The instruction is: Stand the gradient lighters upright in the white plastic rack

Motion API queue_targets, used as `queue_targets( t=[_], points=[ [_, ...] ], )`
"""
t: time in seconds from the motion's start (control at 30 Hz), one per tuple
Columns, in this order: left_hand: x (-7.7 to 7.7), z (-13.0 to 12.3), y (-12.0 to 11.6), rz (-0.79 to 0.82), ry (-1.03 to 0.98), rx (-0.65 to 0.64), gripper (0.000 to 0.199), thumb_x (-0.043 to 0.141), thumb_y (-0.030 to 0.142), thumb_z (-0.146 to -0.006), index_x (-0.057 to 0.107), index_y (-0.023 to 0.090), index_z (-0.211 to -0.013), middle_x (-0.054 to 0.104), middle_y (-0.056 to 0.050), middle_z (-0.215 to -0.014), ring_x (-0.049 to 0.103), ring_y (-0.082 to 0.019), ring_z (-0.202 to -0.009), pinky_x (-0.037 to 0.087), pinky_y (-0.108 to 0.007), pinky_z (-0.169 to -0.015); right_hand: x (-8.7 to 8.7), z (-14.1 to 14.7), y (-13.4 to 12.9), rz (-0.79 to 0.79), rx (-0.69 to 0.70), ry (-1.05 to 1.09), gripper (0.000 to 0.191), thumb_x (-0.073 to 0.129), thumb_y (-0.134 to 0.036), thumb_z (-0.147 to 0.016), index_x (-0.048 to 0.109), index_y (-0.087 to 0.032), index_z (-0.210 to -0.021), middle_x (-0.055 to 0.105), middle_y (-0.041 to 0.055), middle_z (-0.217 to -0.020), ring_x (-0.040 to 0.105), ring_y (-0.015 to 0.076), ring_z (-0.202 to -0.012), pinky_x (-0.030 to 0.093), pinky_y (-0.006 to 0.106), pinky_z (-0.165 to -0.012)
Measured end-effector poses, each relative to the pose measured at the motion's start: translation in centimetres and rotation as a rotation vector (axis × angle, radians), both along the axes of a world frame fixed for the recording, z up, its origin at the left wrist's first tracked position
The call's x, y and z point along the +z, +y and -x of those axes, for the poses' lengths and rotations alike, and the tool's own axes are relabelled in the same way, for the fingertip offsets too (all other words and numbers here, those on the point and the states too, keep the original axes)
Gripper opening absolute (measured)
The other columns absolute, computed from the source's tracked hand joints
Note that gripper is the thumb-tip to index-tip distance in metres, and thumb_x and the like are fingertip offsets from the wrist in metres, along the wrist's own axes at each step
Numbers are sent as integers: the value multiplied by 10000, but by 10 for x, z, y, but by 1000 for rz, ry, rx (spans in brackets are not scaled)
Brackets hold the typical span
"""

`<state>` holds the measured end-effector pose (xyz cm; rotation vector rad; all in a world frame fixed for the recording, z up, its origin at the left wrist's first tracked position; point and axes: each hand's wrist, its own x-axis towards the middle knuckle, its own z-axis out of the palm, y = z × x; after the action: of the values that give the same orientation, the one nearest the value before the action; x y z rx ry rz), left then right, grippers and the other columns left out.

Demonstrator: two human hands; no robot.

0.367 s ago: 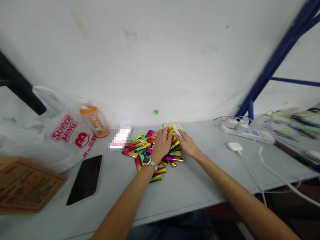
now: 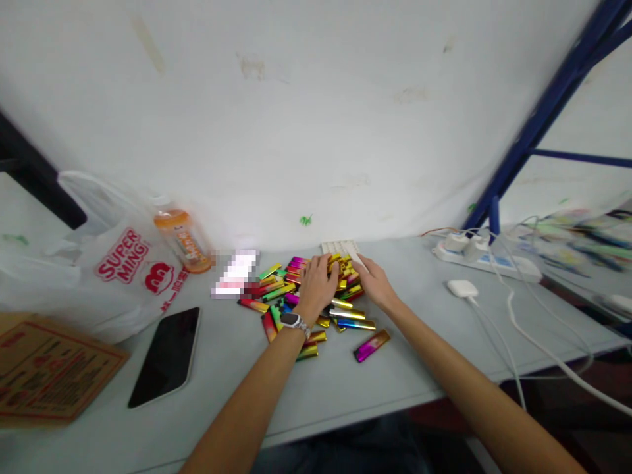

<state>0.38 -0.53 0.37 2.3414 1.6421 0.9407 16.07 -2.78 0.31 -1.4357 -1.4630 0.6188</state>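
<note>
A pile of shiny, multicoloured lighter-like pieces (image 2: 279, 289) lies on the grey table. My left hand (image 2: 318, 284), with a watch at its wrist, rests over the middle of the pile, fingers spread on the pieces. My right hand (image 2: 376, 283) is at the pile's right side, its fingers apart and touching the outer pieces. Between the hands are several gold-ended pieces (image 2: 342, 264). One purple and gold piece (image 2: 372, 345) lies apart, nearer the front edge. A pale sheet with a grid pattern (image 2: 340, 247) lies behind the pile, partly covered.
A lit phone (image 2: 237, 273), an orange bottle (image 2: 182, 240), a plastic bag (image 2: 123, 276), a black tablet (image 2: 166, 357) and a cardboard box (image 2: 54, 368) are on the left. To the right are a power strip (image 2: 494, 262), a white charger (image 2: 463, 288) and loose cables.
The purple and gold piece has come down to the front right, away from the pile. Pieces between and below my hands have shifted, and a blue and gold one now shows.
</note>
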Motion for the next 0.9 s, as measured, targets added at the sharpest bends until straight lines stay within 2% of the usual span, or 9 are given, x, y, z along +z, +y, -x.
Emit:
queue_targets(
  t=[0.27,0.4,0.5,0.6,0.73,0.8,0.9],
  points=[
    [3,-3,-4,-16,55,43,340,362,397,-992,568,196,-1173,631,-107,-1175,544,-271,-1154,391,-452,-1017,6,-4,3,-50,-94,-99,528,426,-462,-938,634,-140,-1301,611,133,-1347,537,259,-1272,336,413,-1129],
    [4,-4,-6,-50,75,29,346,346,391,-995,571,191,-1166,639,-102,-1179,541,-267,-1153,359,-468,-1046,11,-4,3,-74,-64,-164,525,422,-457,-944,622,-150,-1319,594,134,-1364,523,261,-1278,327,424,-1134],
    [6,-4,-7,-86,85,-7,359,353,410,-991,565,195,-1184,632,-100,-1211,529,-260,-1176,315,-481,-1087,13,-9,6,-60,-19,-124,513,441,-445,-934,630,-154,-1311,600,121,-1359,530,251,-1268,314,411,-1143],
    [9,-7,-9,-129,108,-73,442,403,511,-956,538,204,-1244,599,-105,-1293,492,-271,-1237,260,-494,-1128,12,-20,11,-11,42,2,472,479,-438,-908,671,-182,-1254,638,82,-1321,540,253,-1260,306,425,-1148],
    [10,-19,-6,-153,186,-203,717,522,694,-817,488,189,-1325,564,-139,-1331,461,-307,-1270,225,-500,-1145,8,-34,15,38,156,157,444,493,-450,-890,709,-185,-1174,690,58,-1242,588,268,-1196,366,451,-1103],
    [9,-28,-4,-127,217,-227,800,554,734,-765,488,167,-1325,572,-158,-1297,478,-323,-1242,252,-498,-1123,7,-38,16,49,154,177,459,486,-464,-891,710,-171,-1163,697,67,-1224,602,269,-1172,384,448,-1088],
    [6,-37,0,-91,240,-211,795,578,732,-749,504,168,-1306,564,-163,-1273,492,-334,-1215,292,-497,-1088,5,-39,16,42,100,157,467,486,-480,-889,706,-178,-1168,688,68,-1241,588,262,-1190,372,440,-1098]
  ],
)
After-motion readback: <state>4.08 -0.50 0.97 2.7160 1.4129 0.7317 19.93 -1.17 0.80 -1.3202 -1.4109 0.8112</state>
